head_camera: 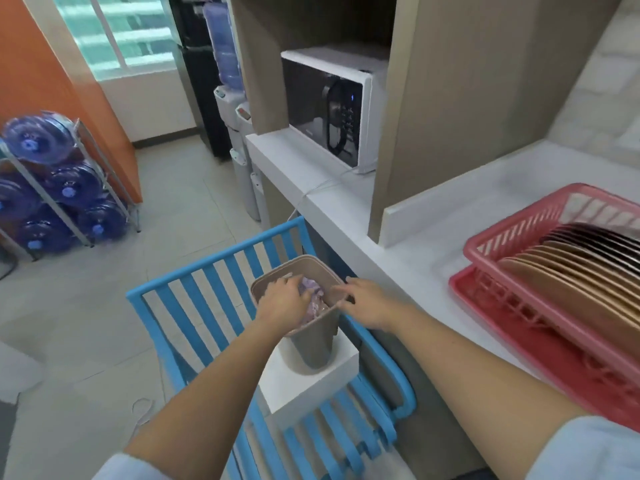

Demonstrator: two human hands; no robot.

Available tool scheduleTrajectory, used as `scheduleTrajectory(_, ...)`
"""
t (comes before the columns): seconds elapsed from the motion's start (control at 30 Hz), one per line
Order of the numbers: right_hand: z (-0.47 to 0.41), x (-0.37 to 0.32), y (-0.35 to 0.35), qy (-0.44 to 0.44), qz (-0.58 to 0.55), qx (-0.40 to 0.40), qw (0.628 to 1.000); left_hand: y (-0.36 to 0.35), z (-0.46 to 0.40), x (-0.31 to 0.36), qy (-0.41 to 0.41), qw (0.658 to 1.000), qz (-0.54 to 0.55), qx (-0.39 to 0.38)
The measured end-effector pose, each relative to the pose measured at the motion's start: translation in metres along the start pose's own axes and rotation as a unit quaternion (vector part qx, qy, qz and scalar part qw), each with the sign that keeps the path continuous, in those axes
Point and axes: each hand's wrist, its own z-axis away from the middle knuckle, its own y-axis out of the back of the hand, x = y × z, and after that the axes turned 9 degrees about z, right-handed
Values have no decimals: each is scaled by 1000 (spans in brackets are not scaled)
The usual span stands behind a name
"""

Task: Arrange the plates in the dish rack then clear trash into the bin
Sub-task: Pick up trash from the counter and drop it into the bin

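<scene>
Pale blue sleeves sit at the bottom edge, and both bare forearms reach forward over a blue slatted chair [221,271]. On the chair seat rests a white box [304,386], and on that box stands the bin [311,344], a taupe tapered tub with a lighter rim.

At the bin's mouth, the left hand [282,303] reaches down inside, its fingers curled over crumpled purple trash [317,301]; whether they actually clamp the trash or only press on it cannot be told, since the fingertips are hidden. Just beside it, the right hand [367,303] lies at the bin's right rim with fingers loosely spread and slightly bent, touching the rim and clamped on nothing.

Right of the arms runs a white counter [433,244]. On it sits a red rack [519,244] over a red drip tray [571,375]. In the rack the plates [571,271] stand on edge in a close row, tan ones nearer and dark ones behind.

Further along the counter, a white microwave [329,105] with a dark door fills a beige cabinet niche. Beyond it stand water dispensers [239,133], one topped by a blue bottle. Far left, blue water jugs [52,181] lie stacked in a metal stand against an orange wall, with a window [117,29] behind.
</scene>
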Motion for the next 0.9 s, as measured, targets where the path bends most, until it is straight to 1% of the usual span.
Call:
scheduleTrajectory(0.13,43,17,10,-41,-5,23,999,5,20,42,-80,994,-60,-43)
scheduleTrajectory(0.2,71,26,17,-59,-1,37,998,4,33,63,-92,993,-51,-59)
scheduleTrajectory(0.27,98,34,19,-74,-10,53,996,-1,44,78,-107,992,-39,-53)
scheduleTrajectory(0.4,158,57,19,-110,-27,62,992,-19,76,109,-150,986,-32,-68)
scheduleTrajectory(0.6,277,99,9,-170,-86,55,980,-70,156,167,-232,964,-46,-119)
scheduleTrajectory(0.67,316,109,0,-190,-91,52,976,-93,182,184,-252,955,-51,-150)
scheduleTrajectory(0.77,363,129,-14,-212,-107,76,968,-126,214,208,-271,939,-49,-204)
scheduleTrajectory(0.9,434,168,-18,-286,-96,107,947,-167,257,254,-307,915,-45,-258)
